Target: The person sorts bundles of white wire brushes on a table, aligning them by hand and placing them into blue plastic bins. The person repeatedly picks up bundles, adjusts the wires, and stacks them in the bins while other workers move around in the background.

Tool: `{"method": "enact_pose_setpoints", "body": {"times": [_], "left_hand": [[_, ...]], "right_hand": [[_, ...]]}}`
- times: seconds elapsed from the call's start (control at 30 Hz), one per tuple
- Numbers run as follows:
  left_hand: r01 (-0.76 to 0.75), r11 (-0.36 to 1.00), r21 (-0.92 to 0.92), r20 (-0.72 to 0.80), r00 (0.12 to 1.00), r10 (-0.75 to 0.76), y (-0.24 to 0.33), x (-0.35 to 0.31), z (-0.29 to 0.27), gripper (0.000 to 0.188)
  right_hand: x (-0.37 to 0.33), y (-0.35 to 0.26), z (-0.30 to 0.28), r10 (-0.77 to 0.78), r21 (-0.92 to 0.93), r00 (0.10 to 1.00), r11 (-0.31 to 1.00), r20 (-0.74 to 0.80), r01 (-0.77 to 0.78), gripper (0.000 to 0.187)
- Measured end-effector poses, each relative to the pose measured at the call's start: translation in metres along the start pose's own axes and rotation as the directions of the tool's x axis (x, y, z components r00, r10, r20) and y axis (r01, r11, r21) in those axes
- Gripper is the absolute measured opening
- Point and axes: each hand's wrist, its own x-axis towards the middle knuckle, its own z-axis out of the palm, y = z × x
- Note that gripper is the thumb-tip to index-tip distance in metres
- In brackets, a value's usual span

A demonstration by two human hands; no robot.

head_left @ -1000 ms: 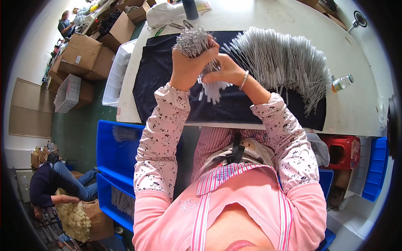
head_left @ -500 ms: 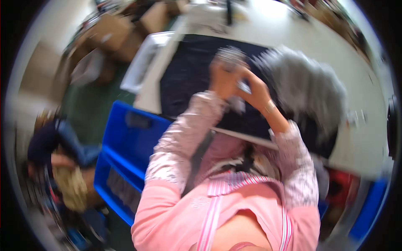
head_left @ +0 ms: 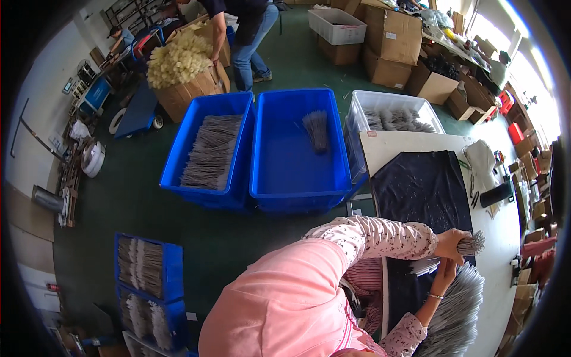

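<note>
My left hand is closed around a bundle of thin grey wire-like strands, whose tips fan out past the fingers. Just below, my right hand has its fingers closed on the bundle's lower part, close against the left hand. Pale strand ends stick out on the near side of the hands. Beneath them a dark cloth covers part of the white table. A large loose pile of similar grey strands lies beside my right forearm.
Left of the table stand a blue bin with one bundle, a blue bin full of bundles and a clear tub. Stacked blue crates stand lower left. Scissors and a black cylinder lie on the table. A co-worker bends over a carton.
The view has swung left and sharpened, so my hands and the table now appear at the right. Both hands stay together on the bundle.
</note>
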Motion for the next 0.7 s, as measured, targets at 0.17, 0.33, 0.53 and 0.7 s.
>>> {"method": "enact_pose_setpoints", "body": {"times": [0.17,0.33,0.53,0.7], "left_hand": [[-0.005,0.993,0.119,0.038,0.999,0.000,-0.014,-0.001,-0.001,0.051],[0.062,0.993,0.100,0.053,0.996,-0.068,-0.014,-0.001,-0.007,0.044],[0.087,0.968,0.236,-0.034,0.996,-0.082,-0.013,-0.005,-0.002,0.044],[-0.010,0.989,0.147,-0.124,0.992,0.029,-0.026,0.001,0.011,0.036]], "right_hand": [[0.007,0.017,0.000,-0.149,-0.187,0.977,0.975,-0.151,0.119,0.022],[0.017,0.030,-0.002,-0.020,-0.005,0.993,1.000,-0.116,0.020,0.019],[0.015,0.018,0.025,-0.054,-0.030,0.933,0.998,-0.356,0.046,0.026],[0.022,0.023,0.033,-0.160,-0.151,0.870,0.983,-0.467,0.100,0.028]]}}
